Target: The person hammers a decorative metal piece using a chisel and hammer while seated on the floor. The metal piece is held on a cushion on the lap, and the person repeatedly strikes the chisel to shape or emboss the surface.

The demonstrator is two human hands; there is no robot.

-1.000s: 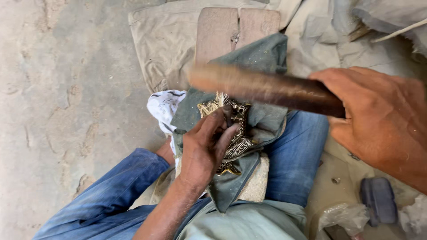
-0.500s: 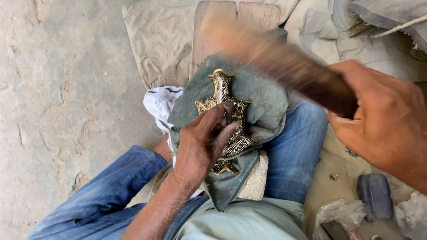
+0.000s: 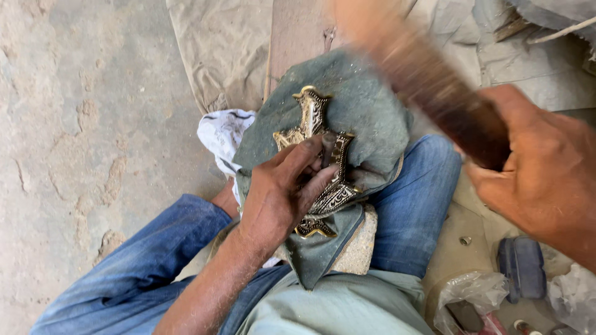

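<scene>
An ornate brass piece with dark engraved panels (image 3: pixel 316 149) lies on a grey-green cloth (image 3: pixel 366 118) over a stone block (image 3: pixel 360 248) in my lap. My left hand (image 3: pixel 282 192) presses down on the brass piece with its fingers across the middle. My right hand (image 3: pixel 540 174) grips the dark end of a thick wooden stick (image 3: pixel 434 87), raised and blurred above the cloth's right side, apart from the brass.
A white printed rag (image 3: pixel 223 133) sticks out from under the cloth. Tan sacking (image 3: pixel 217 49) and a wooden board (image 3: pixel 295 37) lie ahead. A dark blue pad (image 3: pixel 521 267), a plastic bag (image 3: pixel 469 298) and crumpled paper sit at lower right. Bare earth floor on the left.
The stick has swung up and to the right, from lying across the cloth to raised above its far right corner. The brass piece is now uncovered. My left hand stayed put.
</scene>
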